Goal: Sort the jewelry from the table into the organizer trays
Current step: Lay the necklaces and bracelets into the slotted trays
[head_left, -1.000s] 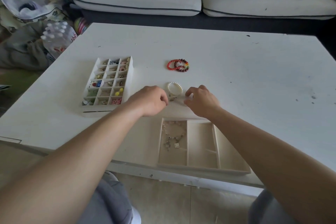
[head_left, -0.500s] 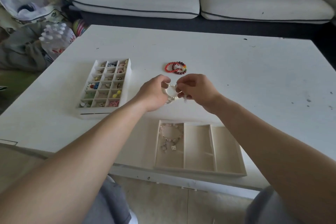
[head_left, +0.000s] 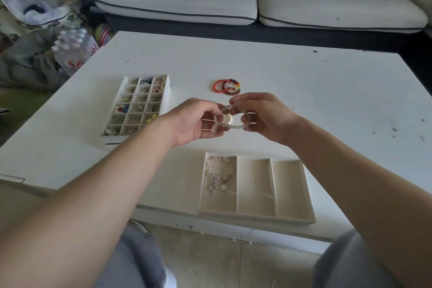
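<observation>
Bridging left hand point(head_left: 194, 122), right hand point(head_left: 268, 117): bracelet point(head_left: 234, 127) mid-table point(head_left: 308, 91)

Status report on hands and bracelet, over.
Left hand, right hand both pinch pale bead bracelet, held above table. Beige tray near edge, charm bracelet in its left compartment. Nothing between.

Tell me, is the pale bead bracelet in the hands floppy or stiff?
Probably floppy: the pale bead bracelet curves loosely between the left hand and right hand. Likely light, since fingertip pinches hold it up.
</observation>
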`<state>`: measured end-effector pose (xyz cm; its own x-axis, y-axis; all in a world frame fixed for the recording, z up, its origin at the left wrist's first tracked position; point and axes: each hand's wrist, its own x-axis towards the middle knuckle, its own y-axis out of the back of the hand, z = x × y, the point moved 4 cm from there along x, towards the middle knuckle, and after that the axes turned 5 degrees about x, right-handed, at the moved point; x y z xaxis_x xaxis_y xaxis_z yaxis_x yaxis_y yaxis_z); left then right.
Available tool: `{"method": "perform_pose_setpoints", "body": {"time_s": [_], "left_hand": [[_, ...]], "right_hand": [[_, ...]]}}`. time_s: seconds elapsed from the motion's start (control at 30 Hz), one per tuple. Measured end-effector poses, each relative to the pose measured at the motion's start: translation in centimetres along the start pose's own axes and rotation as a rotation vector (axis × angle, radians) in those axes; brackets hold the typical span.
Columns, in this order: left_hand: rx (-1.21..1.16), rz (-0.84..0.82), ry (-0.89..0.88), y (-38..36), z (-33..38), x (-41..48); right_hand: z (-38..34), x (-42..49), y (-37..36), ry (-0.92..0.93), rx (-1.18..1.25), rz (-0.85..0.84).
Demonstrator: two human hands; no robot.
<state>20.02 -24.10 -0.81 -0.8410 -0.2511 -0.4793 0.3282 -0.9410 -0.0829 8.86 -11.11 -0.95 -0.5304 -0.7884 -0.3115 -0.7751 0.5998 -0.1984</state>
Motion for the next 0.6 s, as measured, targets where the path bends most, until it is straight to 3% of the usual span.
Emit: {"method": "perform_pose_setpoints", "body": {"time_s": [0.27, 0.6], "left_hand": [[0.139, -0.048, 0.082, 0.3, -0.7, -0.5], [0.253, -0.078, -0.038, -0.7, -1.0, -1.8]], "right_hand": [[-0.2, -0.4, -0.2, 0.057, 0.041, -0.054], [-0.3, -1.7, -1.9, 0.152, -0.367, 0.018]]}}
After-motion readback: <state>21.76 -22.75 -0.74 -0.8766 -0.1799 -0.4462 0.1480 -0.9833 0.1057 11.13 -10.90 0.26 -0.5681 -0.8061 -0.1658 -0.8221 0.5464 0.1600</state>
